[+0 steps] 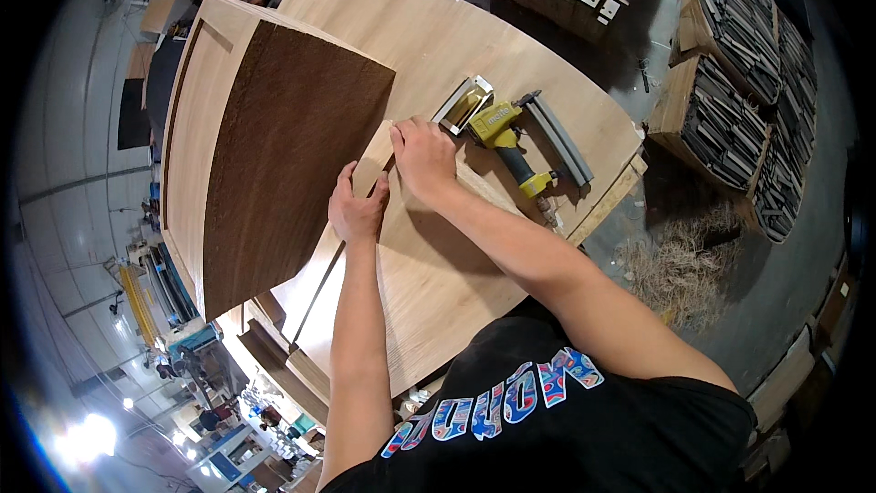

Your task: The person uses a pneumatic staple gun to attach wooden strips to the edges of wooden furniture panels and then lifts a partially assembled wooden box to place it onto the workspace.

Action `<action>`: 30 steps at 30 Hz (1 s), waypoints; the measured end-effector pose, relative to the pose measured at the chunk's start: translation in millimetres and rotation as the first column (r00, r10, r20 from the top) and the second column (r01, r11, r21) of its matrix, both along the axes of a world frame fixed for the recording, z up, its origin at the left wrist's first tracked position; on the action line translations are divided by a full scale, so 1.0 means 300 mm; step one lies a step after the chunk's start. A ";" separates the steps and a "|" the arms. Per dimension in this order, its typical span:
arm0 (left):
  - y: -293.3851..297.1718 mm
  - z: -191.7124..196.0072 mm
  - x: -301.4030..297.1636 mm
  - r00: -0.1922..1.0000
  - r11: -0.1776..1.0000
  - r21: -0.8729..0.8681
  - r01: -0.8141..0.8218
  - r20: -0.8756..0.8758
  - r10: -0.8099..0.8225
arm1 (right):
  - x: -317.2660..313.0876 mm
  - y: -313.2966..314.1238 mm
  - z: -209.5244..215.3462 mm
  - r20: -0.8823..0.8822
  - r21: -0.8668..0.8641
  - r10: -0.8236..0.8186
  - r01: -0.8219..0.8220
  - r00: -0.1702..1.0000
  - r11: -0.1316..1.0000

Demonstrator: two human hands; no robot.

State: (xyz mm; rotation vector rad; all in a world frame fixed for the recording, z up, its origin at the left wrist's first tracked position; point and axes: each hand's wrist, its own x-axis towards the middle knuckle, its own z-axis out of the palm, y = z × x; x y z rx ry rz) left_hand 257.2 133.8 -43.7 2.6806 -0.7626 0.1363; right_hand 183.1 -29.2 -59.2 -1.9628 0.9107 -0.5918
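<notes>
Bright, even indoor light. Lamp glare (pixel 87 438) blown out lower left. Soft arm shadows on plywood (pixel 438 55). Centre sharp; strong fisheye bending and black vignette at rim; far background slightly soft.

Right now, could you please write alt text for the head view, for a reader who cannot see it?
Both bare hands press a narrow light wood strip onto a pale wooden panel, the left hand just behind the right hand. A dark brown board lies to the left, and a yellow nail gun rests beyond the right hand.
</notes>
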 end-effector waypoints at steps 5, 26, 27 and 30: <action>0.004 -0.002 0.006 1.000 0.998 0.060 0.001 0.015 -0.002 | -0.008 0.001 0.001 0.011 0.036 -0.010 0.010 1.000 0.999; -0.014 0.027 0.018 0.991 0.993 0.089 -0.071 -0.109 0.081 | 0.005 -0.010 0.004 -0.025 -0.016 0.017 -0.017 1.000 1.000; -0.009 0.023 0.020 0.991 0.996 0.059 -0.062 -0.115 0.068 | 0.005 -0.007 0.006 -0.018 -0.021 0.015 -0.015 1.000 1.000; -0.006 0.018 0.020 0.990 0.998 0.023 -0.058 -0.126 0.060 | 0.004 -0.004 0.003 -0.010 -0.035 0.011 -0.011 1.000 0.999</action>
